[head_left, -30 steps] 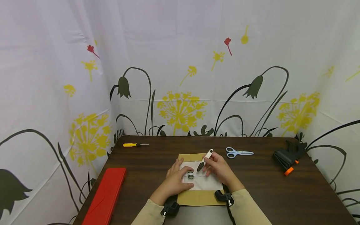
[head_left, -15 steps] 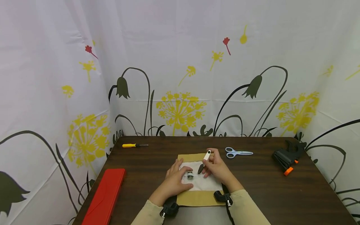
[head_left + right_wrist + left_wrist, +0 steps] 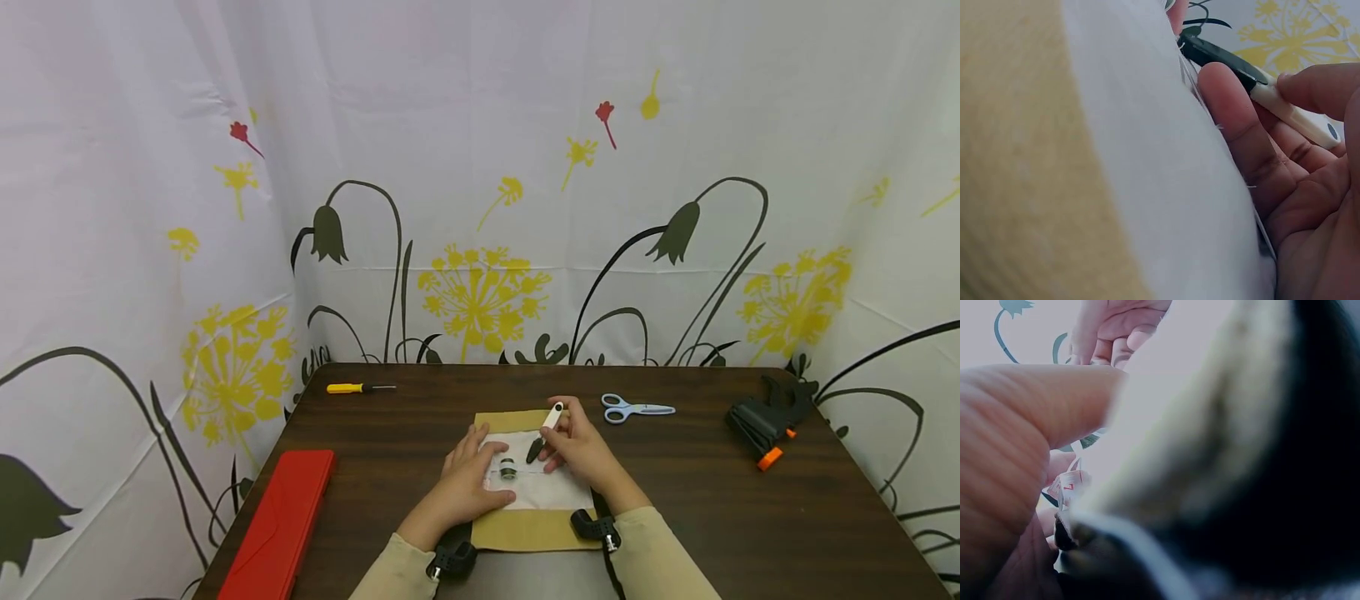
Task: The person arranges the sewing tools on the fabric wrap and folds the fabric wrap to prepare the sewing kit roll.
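Note:
A white cloth [image 3: 536, 492] with mustard bands along its near and far edges lies at the table's front. My left hand [image 3: 467, 485] rests over its left side, fingers spread, with thumb and index finger either side of a small green and white round piece [image 3: 507, 468]. My right hand [image 3: 583, 450] pinches the white handle [image 3: 1297, 115] of a small tool with a dark, blade-like end. That dark end [image 3: 535, 450] points down toward the cloth. Loose thread ends [image 3: 1218, 127] stick out near my right fingers in the right wrist view. Blurred fabric hides much of the left wrist view.
On the dark wooden table [image 3: 720, 508], a red case [image 3: 279, 521] lies at the left and a yellow screwdriver [image 3: 348, 388] at the back left. Light blue scissors [image 3: 637, 408] lie right of the cloth. A black and orange tool [image 3: 761, 421] is at the far right.
My right hand has moved the tool slightly left and down, and its upper finger now reaches over the handle's end. The left hand stays nearly in place; its index finger has drawn slightly left.

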`<state>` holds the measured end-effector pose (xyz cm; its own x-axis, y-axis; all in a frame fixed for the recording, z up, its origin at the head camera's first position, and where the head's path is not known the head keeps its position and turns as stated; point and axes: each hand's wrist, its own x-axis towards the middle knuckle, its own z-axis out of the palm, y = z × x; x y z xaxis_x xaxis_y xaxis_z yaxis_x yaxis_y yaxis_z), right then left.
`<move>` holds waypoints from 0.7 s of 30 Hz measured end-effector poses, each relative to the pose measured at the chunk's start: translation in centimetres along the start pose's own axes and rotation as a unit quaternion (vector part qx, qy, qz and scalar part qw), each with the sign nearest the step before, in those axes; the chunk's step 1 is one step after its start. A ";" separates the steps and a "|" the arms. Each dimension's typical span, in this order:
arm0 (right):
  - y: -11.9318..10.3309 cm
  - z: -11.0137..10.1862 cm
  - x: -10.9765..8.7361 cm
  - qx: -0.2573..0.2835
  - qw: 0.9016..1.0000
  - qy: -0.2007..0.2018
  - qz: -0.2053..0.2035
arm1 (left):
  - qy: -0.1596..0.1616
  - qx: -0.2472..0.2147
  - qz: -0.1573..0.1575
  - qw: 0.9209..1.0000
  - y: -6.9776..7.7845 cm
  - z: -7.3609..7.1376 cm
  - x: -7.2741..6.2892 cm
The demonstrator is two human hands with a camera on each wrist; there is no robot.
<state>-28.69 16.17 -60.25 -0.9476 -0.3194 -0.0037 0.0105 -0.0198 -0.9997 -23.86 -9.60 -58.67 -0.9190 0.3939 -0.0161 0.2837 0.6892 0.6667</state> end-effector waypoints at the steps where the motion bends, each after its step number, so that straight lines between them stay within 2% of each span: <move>1: -0.1 0.0 0.0 0.002 1.000 0.000 0.000 | 0.000 -0.001 0.001 1.000 0.0 0.0 0.0; 9: 0.0 -0.1 0.0 -0.008 1.000 0.000 0.005 | -0.002 -0.004 -0.004 1.000 0.1 -0.2 0.0; 17: 0.2 -0.2 0.1 -0.021 1.000 -0.017 0.000 | -0.001 0.002 -0.005 1.000 0.4 -0.2 -0.3; 21: 0.3 -0.3 0.1 -0.023 1.000 -0.009 -0.009 | -0.001 -0.001 -0.003 1.000 0.6 -0.4 -0.2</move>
<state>-28.91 16.43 -60.51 -0.9413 -0.3372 0.0149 -0.0221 0.0176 -0.9996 -23.57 -9.52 -58.01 -0.9200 0.3913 -0.0216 0.2780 0.6905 0.6678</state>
